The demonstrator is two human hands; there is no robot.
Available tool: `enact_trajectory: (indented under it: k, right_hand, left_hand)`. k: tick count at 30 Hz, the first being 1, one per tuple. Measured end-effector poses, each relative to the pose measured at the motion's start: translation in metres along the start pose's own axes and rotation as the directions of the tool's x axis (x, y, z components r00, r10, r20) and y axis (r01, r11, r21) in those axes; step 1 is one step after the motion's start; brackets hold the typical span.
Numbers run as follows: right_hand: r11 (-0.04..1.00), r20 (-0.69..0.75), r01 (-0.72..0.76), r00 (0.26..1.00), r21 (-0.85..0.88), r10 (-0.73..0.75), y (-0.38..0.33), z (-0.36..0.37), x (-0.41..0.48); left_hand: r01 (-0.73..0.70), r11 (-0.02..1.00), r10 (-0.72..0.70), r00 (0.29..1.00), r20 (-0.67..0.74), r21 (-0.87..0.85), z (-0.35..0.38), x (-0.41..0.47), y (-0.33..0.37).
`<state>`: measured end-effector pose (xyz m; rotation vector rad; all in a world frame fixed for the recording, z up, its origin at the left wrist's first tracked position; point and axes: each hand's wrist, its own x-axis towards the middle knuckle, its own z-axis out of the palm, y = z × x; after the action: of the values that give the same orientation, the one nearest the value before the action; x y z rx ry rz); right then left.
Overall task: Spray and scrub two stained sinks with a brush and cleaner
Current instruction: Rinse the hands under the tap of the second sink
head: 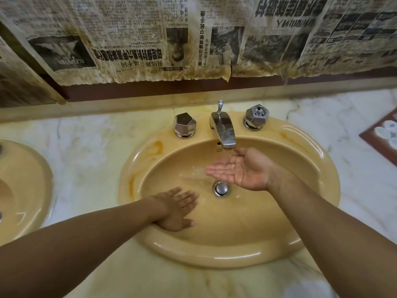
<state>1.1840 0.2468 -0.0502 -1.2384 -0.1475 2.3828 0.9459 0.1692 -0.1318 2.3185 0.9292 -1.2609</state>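
Tap [224,134] runs water [193,174] into a yellow sink [214,258] set in a marble counter [86,151], w/ a 2nd sink [25,190] at the far left edge.

Risks from here, as judged:
- Water bouncing off the cupped palm could splash over the rim onto the counter.
- Orange stains [155,147] on the rim's left side look unscrubbed & could be missed, as no brush or cleaner is in view.
- Wet fingers may slip on the 2 chrome knobs [184,125] when the tap is turned off.

The right hand [242,168] lies palm up under the stream. Its fingers are straight, together & slightly cupped, holding nothing but water.

The left hand [176,209] lies palm down w/ fingers flat & loosely spread. It rests on the basin's near-left wall & grips nothing.

The drain plug [221,188] sits just below the right hand. Can't tell if it's raised or seated.
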Motion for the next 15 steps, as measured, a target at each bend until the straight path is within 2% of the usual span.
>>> enact_trajectory:
  k: [1,3,5,6,8,10,11,13,15]
  right_hand:
    - [0.999,-0.007,0.026,1.000,0.028,-0.026,-0.003,-0.001,0.001]
    - [0.978,-0.014,0.106,0.994,0.181,-0.106,-0.009,0.000,0.007]
    - [0.954,0.065,0.103,0.990,0.282,-0.127,-0.006,0.005,0.013]
    - [0.954,0.126,0.072,0.986,0.290,-0.112,-0.002,0.008,0.014]
    - [0.956,0.186,0.029,0.979,0.291,-0.086,0.006,0.008,0.014]
    - [0.946,0.146,0.052,0.984,0.319,-0.103,0.007,0.000,0.013]
    - [0.946,0.086,0.091,0.989,0.313,-0.123,0.005,-0.004,0.012]
    - [0.966,0.030,0.122,0.991,0.229,-0.132,0.003,-0.007,0.010]
    - [0.982,0.019,0.097,0.995,0.159,-0.101,0.003,-0.006,0.009]
  left_hand:
    - [-0.016,1.000,0.017,1.000,-0.020,0.026,0.000,0.001,-0.005]
    - [0.061,0.983,-0.034,0.987,-0.155,0.176,-0.010,0.012,-0.024]
    - [0.139,0.949,-0.048,0.951,-0.305,0.283,-0.031,0.025,-0.039]
    - [0.159,0.932,-0.044,0.941,-0.336,0.325,-0.043,0.031,-0.042]
    - [0.101,0.963,0.007,0.916,-0.401,0.249,-0.059,0.034,-0.040]
    - [0.025,0.993,0.038,0.865,-0.500,0.117,-0.062,0.034,-0.041]
    - [-0.006,0.993,0.065,0.865,-0.497,0.120,-0.059,0.034,-0.044]
    - [-0.006,0.927,0.167,0.901,-0.400,0.374,-0.044,0.037,-0.053]
    - [0.067,0.893,0.079,0.951,-0.300,0.446,-0.039,0.030,-0.058]
